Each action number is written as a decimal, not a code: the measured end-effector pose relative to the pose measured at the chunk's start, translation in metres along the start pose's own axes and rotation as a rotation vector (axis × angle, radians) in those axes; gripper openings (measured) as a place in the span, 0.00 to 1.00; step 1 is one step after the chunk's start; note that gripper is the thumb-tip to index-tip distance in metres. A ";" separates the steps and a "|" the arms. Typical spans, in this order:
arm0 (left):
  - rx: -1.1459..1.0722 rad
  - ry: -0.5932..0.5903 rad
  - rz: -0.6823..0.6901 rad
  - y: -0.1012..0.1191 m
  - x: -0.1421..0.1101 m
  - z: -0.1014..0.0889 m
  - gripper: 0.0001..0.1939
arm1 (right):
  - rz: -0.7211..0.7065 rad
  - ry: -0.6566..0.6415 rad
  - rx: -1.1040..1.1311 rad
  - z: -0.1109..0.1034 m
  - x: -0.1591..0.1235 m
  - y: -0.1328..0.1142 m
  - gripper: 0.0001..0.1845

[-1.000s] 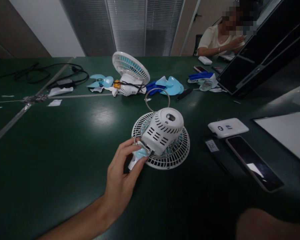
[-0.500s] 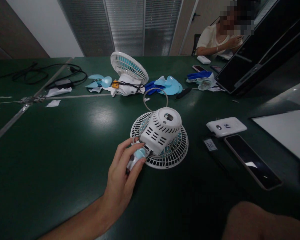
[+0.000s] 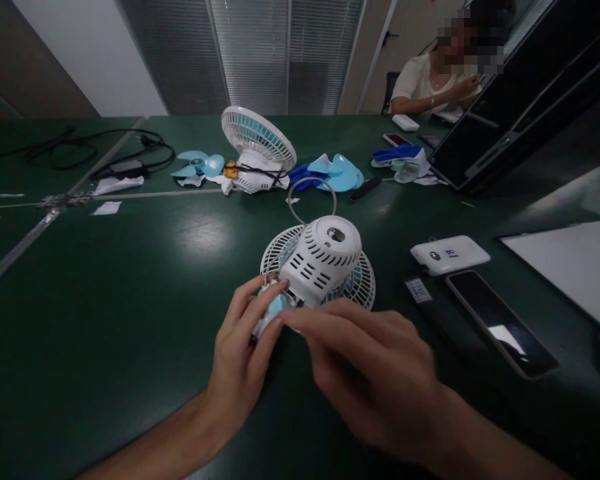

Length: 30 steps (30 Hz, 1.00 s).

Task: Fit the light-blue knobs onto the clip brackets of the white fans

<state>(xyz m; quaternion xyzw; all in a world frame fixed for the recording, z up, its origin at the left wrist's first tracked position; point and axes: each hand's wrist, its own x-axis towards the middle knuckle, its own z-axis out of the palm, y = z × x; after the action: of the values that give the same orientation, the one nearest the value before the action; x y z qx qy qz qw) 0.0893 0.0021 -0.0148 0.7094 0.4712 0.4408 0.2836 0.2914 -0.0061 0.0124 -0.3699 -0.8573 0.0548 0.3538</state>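
While two fans (image 3: pixel 323 253) (image 3: pixel 260 137) rest, the left hand (image 3: pixel 240 350) pinches one knobbed part (image 3: pixel 277 305); the right hand (image 3: pixel 380 377) half-curls, grip unclear.

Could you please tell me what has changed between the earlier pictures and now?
The right hand has moved forward and leftward from the lower right to the white piece with the light blue knob; whether it grips anything is unclear. The left hand still holds that piece, and the nearer fan stays face down.
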 end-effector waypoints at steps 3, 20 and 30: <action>-0.001 -0.025 0.011 -0.001 0.000 -0.001 0.24 | -0.071 0.019 -0.100 -0.002 0.020 -0.008 0.18; -0.037 -0.012 0.010 -0.004 -0.002 0.005 0.26 | -0.037 0.105 -0.146 0.029 0.004 0.006 0.15; -0.064 -0.014 -0.005 -0.005 -0.002 0.005 0.26 | -0.047 0.143 -0.159 0.025 0.011 0.002 0.06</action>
<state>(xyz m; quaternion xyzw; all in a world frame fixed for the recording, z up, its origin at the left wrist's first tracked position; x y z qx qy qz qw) 0.0911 0.0019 -0.0217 0.7018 0.4568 0.4500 0.3104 0.2715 0.0068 -0.0006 -0.3796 -0.8399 -0.0481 0.3848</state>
